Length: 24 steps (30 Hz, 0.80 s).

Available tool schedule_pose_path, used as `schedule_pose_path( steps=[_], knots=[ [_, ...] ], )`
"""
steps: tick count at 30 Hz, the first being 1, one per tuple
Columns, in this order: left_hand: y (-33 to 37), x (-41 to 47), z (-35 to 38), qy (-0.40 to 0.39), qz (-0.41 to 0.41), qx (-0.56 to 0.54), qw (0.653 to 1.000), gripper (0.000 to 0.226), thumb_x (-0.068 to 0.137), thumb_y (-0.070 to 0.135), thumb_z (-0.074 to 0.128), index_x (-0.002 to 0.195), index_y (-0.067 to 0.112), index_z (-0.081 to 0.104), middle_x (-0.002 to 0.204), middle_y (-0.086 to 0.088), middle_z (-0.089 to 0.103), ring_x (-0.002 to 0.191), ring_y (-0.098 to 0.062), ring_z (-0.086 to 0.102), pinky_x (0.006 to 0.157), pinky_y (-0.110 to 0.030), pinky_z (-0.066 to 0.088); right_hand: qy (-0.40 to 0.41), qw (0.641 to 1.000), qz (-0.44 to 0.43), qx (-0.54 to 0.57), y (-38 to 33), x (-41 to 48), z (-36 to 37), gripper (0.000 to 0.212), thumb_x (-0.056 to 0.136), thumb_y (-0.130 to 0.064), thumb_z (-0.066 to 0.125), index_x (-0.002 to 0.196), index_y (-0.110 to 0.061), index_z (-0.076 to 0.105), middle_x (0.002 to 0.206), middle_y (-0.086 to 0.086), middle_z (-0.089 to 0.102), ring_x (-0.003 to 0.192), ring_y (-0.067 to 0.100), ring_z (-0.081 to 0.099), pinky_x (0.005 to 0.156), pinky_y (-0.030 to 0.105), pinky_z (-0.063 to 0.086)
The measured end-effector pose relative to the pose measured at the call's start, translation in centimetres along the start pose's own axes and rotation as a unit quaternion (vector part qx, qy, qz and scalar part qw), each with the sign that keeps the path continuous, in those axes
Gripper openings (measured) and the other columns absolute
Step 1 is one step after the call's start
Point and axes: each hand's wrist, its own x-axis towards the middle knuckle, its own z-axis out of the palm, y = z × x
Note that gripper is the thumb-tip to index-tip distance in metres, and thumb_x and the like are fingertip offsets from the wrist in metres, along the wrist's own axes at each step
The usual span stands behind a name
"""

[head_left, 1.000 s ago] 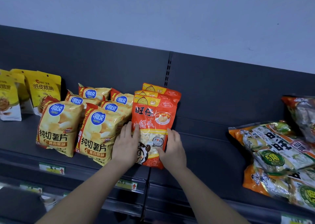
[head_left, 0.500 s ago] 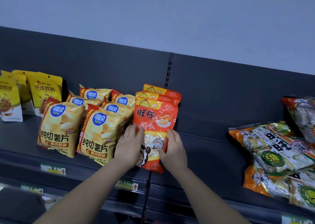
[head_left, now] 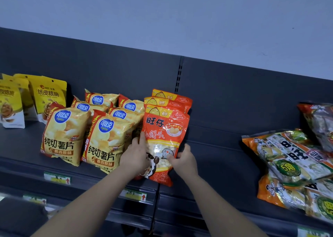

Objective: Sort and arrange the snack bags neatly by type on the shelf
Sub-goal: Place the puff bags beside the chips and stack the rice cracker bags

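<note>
- My left hand (head_left: 135,157) rests on the left edge of the front red bag (head_left: 165,137); its fingers look straight and point up, squeezed in beside the chips; I cannot tell if any go behind the bag.
- My right hand (head_left: 183,162) pinches the low right edge of that same bag; the thumb lies on the front and one finger points up along the side.
- The front red bag stands up near the middle of the dark shelf (head_left: 216,164), leaning back a bit; its bottom corner sits right at the shelf's front edge.
- Two more red bags (head_left: 171,99) stand right behind it in a row, tops peeking out one above the other.
- The yellow chip bags (head_left: 66,135) stand just left of the red ones, in two rows, touching them.
- The yellow nut bags (head_left: 48,94) stand at the far left, near the back.
- The big orange bags (head_left: 292,162) lie in a messy pile far off on the right, well apart from my hands.
- Small price tags (head_left: 57,178) stick on the shelf's front rail; a pale wall (head_left: 162,20) is above it all.
</note>
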Motion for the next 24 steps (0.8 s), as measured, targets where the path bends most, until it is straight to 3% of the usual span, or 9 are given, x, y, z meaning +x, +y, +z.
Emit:
schedule_pose_path(
  steps=[3, 7, 10, 13, 16, 18, 24],
  knots=[
    [-0.1, 0.5, 0.0, -0.043, -0.053, -0.121, 0.99, 0.117, 0.078, 0.025, 0.079, 0.152, 0.008, -0.01, 0.134, -0.009, 0.052, 0.112, -0.026, 0.059, 0.086, -0.038, 0.054, -0.085, 0.987, 0.076, 0.11, -0.2, 0.0, 0.1, 0.026, 0.085, -0.027, 0.073, 0.105, -0.018, 0.058, 0.106, 0.003, 0.067, 0.096, 0.022, 0.064, 0.086, 0.045, 0.057],
    [-0.3, 1.0, -0.1, -0.004, -0.051, -0.25, 0.967, 0.081, 0.073, 0.019, 0.083, 0.136, 0.013, 0.032, 0.119, -0.002, 0.061, 0.109, -0.025, 0.061, 0.087, -0.04, 0.054, -0.016, 0.995, -0.033, 0.089, -0.2, 0.2, 0.7, 0.014, 0.079, -0.026, 0.071, 0.089, -0.023, 0.061, 0.085, 0.0, 0.071, 0.083, 0.028, 0.068, 0.075, 0.051, 0.058],
    [0.0, 1.4, -0.8, 0.079, -0.024, -0.309, 0.948, 0.081, 0.075, 0.011, 0.081, 0.139, 0.013, 0.032, 0.122, -0.002, 0.061, 0.114, -0.023, 0.059, 0.091, -0.039, 0.051, 0.047, 0.988, -0.11, 0.096, -1.0, 0.4, 0.4, 0.011, 0.084, -0.019, 0.068, 0.093, -0.023, 0.062, 0.086, -0.004, 0.07, 0.082, 0.018, 0.068, 0.074, 0.046, 0.058],
    [0.0, 1.8, -0.7, 0.102, -0.013, -0.285, 0.953, 0.074, 0.078, 0.01, 0.078, 0.136, 0.011, 0.032, 0.12, -0.005, 0.062, 0.11, -0.024, 0.061, 0.088, -0.038, 0.053, 0.061, 0.988, -0.122, 0.07, -0.9, 0.7, 0.3, 0.02, 0.088, -0.01, 0.064, 0.104, -0.022, 0.062, 0.091, -0.009, 0.07, 0.086, 0.011, 0.067, 0.075, 0.037, 0.058],
    [-0.5, 1.7, 0.5, 0.018, -0.046, -0.214, 0.976, 0.052, 0.081, 0.01, 0.075, 0.119, 0.012, 0.039, 0.117, -0.007, 0.063, 0.107, -0.026, 0.062, 0.078, -0.031, 0.049, 0.019, 0.998, -0.064, 0.011, 0.5, 0.5, 0.6, 0.029, 0.088, -0.006, 0.061, 0.108, -0.028, 0.06, 0.096, -0.012, 0.069, 0.089, 0.011, 0.066, 0.079, 0.037, 0.057],
    [-0.6, 1.6, 1.2, 0.008, -0.044, -0.18, 0.983, 0.045, 0.082, 0.008, 0.073, 0.113, 0.012, 0.041, 0.114, -0.009, 0.064, 0.103, -0.027, 0.062, 0.074, -0.032, 0.047, 0.007, 0.999, -0.043, -0.003, 1.0, 0.5, 0.8, 0.033, 0.088, -0.004, 0.058, 0.108, -0.03, 0.06, 0.096, -0.013, 0.067, 0.089, 0.012, 0.064, 0.078, 0.034, 0.056],
    [-0.8, 2.7, 1.3, 0.042, -0.041, -0.151, 0.987, 0.042, 0.083, 0.008, 0.071, 0.111, 0.01, 0.041, 0.108, -0.009, 0.066, 0.1, -0.03, 0.064, 0.077, -0.039, 0.052, 0.015, 0.999, -0.036, -0.011, 0.9, 1.6, 1.1, 0.018, 0.09, -0.004, 0.059, 0.098, -0.019, 0.06, 0.094, -0.009, 0.067, 0.086, 0.012, 0.064, 0.076, 0.032, 0.055]
  ],
)
